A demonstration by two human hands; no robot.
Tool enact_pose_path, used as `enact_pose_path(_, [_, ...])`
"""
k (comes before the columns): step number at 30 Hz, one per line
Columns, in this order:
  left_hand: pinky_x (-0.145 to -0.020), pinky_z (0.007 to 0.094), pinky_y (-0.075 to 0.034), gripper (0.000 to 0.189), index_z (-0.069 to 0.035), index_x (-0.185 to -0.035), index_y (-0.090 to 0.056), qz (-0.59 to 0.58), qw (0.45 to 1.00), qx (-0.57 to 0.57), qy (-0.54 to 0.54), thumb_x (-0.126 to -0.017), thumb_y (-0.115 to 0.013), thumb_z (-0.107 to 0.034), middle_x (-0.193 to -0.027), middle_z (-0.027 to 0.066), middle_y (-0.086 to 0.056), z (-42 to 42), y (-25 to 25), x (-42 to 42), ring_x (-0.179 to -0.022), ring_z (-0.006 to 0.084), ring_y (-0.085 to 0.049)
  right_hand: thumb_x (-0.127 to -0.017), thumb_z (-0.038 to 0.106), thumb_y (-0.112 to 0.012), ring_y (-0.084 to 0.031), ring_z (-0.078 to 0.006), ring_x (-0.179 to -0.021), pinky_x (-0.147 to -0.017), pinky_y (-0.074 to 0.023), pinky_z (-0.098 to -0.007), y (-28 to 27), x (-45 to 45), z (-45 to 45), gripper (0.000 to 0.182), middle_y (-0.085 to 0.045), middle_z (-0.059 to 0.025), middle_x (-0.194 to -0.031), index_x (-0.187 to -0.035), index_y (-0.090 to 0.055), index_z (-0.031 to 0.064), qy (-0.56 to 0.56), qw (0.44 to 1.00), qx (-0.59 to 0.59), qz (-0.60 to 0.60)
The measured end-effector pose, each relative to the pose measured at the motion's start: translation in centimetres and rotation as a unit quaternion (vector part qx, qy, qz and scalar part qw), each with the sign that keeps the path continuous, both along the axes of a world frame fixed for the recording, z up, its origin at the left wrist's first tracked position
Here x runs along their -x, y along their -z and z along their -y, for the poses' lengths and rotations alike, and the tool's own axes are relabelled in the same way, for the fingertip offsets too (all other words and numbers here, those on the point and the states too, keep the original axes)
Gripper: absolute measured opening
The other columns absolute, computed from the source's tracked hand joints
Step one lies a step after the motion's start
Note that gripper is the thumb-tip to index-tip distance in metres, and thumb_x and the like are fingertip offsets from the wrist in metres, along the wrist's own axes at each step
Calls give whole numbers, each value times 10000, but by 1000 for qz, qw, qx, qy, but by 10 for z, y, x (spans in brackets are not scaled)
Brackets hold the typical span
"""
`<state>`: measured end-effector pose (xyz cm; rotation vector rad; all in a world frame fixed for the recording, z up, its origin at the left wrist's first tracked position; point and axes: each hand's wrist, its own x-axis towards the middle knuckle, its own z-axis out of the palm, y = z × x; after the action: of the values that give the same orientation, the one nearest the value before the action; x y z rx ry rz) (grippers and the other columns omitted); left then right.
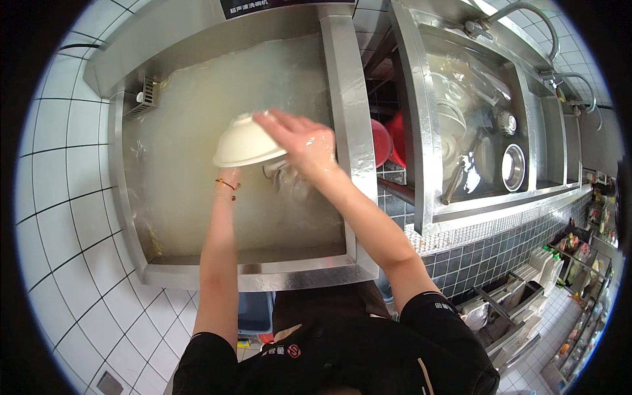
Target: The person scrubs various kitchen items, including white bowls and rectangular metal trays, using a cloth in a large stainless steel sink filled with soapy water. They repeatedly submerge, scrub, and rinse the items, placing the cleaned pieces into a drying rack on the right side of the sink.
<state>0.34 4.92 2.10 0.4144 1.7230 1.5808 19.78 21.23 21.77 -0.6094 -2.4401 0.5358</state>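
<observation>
A white bowl [249,143], tilted with its foot up and its rim down, is held over the cloudy water of a large stainless-steel sink [345,113]. My right hand [308,143] grips its right side, fingers laid across the outer wall and the thumb hidden. From below, my left hand [229,174] reaches up under the rim; only the part by the wrist shows, and the bowl covers its fingers. Below the right hand, water streams and splashes around a dark curved edge [271,170] that is too blurred to name.
To the right, a second steel sink [424,148] holds water, plates [450,121], a metal bowl [513,168] and utensils. Curved faucets [531,7] rise behind it. A red bucket [380,143] stands between the sinks. A slotted metal box [145,98] is fixed inside the left wall.
</observation>
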Motion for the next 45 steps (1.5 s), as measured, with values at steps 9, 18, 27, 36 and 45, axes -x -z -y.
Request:
enact_pose_path(9, [-964, 389, -404, 468, -71, -1261, -500, -298, 725, 616, 75, -875, -536, -333, -1270, 149, -522, 52, 131, 21, -1151, 296, -514, -872, 26, -492, -455, -227, -1193, -955, -466, -339, 23, -196, -194, 486, -445, -81, -1296, -1343, -443, 132, 238, 895, 155, -344])
enact_pose_path(18, [-981, 391, -397, 436, -63, -1276, -483, -173, 811, 558, 35, -903, -489, -290, -1273, 146, -521, 43, 114, 23, -1165, 286, -505, -770, 129, -646, -452, -340, -1203, -971, -387, -429, 46, -286, -201, 646, -457, -131, -1328, -1361, -386, 150, 397, 876, -111, 249])
enact_pose_path(27, [-987, 403, -383, 397, -59, -1259, -500, -268, 821, 496, -91, -930, -417, -264, -1302, 151, -497, 39, 28, 29, -1177, 295, -491, -791, 166, -672, -570, -276, -1044, -843, -492, -372, 48, -35, 1, 527, -526, -121, -1217, -1269, -461, 106, -97, 964, 92, 231])
enact_pose_path(36, [-994, 370, -385, 440, -35, -1320, -423, -264, 764, 582, -83, -945, -385, -262, -1372, 141, -433, 34, 70, 25, -1228, 262, -455, -791, 133, -648, -623, -288, -827, -712, -484, -384, 122, 20, 41, 248, -605, -166, -898, -994, -586, 6, -152, 911, 220, 315])
enact_pose_path(45, [-888, 352, -442, 370, -11, -1193, -530, -73, 925, 369, -55, -907, -444, -230, -1167, 143, -574, 42, -33, 12, -1060, 254, -547, -744, 4, -642, -590, -246, -830, -731, -478, -328, 48, 130, 64, 271, -570, -109, -1017, -1006, -587, 45, -255, 937, 233, 50])
